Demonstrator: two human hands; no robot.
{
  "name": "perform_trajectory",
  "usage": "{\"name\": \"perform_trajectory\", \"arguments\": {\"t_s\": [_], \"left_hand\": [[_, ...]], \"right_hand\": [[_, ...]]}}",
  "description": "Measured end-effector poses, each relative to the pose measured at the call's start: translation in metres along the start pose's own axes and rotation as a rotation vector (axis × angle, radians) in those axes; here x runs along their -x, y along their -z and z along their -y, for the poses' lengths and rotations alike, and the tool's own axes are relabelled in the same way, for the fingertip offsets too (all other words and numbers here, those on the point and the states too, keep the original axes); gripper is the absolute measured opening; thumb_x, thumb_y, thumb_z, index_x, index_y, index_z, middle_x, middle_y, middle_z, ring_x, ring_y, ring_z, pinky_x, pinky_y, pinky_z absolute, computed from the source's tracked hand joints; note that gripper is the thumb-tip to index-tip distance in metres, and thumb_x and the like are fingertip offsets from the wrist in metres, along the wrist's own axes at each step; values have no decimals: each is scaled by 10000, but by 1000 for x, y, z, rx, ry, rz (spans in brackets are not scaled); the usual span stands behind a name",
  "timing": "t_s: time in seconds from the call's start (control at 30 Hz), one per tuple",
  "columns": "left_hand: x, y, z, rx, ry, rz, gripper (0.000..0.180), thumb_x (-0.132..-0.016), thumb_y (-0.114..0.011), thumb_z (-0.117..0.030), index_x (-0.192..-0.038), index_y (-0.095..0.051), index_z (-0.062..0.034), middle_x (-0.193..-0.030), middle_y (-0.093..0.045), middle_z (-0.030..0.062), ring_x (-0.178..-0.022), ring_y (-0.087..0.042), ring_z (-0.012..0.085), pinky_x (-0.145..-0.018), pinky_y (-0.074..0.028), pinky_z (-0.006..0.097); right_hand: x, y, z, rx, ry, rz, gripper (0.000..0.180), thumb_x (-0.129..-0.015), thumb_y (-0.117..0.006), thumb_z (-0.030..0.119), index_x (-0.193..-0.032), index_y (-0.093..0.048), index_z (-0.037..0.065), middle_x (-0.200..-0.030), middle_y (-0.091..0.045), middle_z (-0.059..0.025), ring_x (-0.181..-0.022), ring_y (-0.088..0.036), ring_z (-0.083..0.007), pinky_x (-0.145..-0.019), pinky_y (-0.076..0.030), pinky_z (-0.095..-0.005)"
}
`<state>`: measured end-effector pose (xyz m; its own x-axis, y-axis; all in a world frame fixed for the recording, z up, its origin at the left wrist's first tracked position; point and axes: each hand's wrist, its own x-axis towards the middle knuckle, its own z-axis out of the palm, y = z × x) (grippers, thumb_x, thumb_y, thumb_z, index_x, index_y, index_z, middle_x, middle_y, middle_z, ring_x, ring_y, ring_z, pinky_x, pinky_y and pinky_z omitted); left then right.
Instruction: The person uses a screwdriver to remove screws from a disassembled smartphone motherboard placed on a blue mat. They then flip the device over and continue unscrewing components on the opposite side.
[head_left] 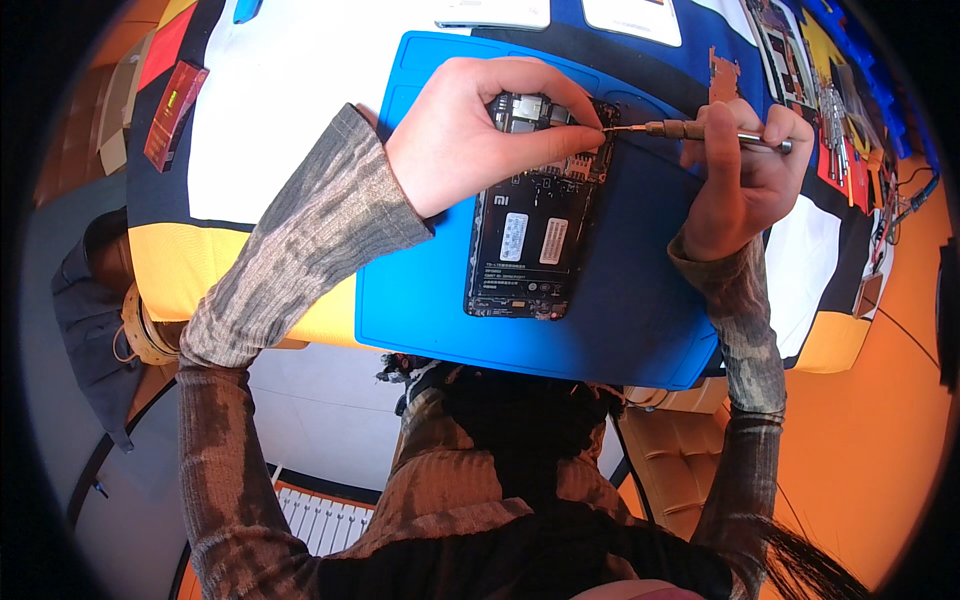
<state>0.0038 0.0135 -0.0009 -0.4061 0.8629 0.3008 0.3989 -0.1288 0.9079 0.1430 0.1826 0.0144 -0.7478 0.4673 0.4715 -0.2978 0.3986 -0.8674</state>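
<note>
An opened black smartphone (524,235) lies on a blue work mat (410,310), its battery and inner boards exposed. My left hand (465,130) reaches over the phone's upper end, thumb and forefinger pinched together at its right edge. My right hand (742,185) grips a thin precision screwdriver (680,130) with a brownish handle, held almost level and pointing left. The screwdriver's tip meets my left fingertips, and whatever they pinch there is too small to make out. Part of the phone's upper end is hidden beneath my left hand.
Beyond the mat lie two pale flat devices (630,18). A copper-coloured phone part (722,75) is near my right hand. Several slim metal tools (835,130) lie at the right, by blue bins (865,60). On the left is a red box (175,115).
</note>
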Motion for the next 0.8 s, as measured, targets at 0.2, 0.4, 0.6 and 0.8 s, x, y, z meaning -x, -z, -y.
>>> {"name": "perform_trajectory", "arguments": {"t_s": [0.2, 0.4, 0.6, 0.8], "left_hand": [[0, -1, 0, 1, -6, -6, 129, -805, -702, -111, -893, -702, -16, -870, -687, 99, -807, -658, 192, -790, -522, 299], [0, 3, -2, -25, 66, 59, 138, -801, -705, -82, -934, -704, -47, -1000, -677, 90, -930, -646, 199, -885, -498, 327], [-1, 3, -3, -29, 70, 59, 144, -793, -715, -85, -933, -707, -53, -1001, -677, 87, -925, -647, 199, -884, -498, 322], [0, 2, -4, -23, 84, 59, 159, -782, -731, -90, -936, -708, -59, -999, -677, 83, -927, -644, 198, -885, -495, 321]], "right_hand": [[0, -1, -3, -47, -6, 4, 186, -900, -580, 12, -726, -518, -11, -788, -558, -35, -671, -480, -91, -604, -405, -226], [2, 0, -5, 50, 56, 22, 118, -908, -580, 18, -888, -467, -7, -766, -587, -39, -638, -478, -76, -636, -391, -204], [1, 1, -4, -13, 61, 38, 112, -910, -580, 24, -884, -475, -4, -770, -591, -37, -641, -472, -73, -646, -385, -201], [0, -1, -3, -60, 115, 32, 150, -907, -574, 1, -907, -424, -10, -757, -598, -68, -616, -502, -94, -605, -403, -203]]}}
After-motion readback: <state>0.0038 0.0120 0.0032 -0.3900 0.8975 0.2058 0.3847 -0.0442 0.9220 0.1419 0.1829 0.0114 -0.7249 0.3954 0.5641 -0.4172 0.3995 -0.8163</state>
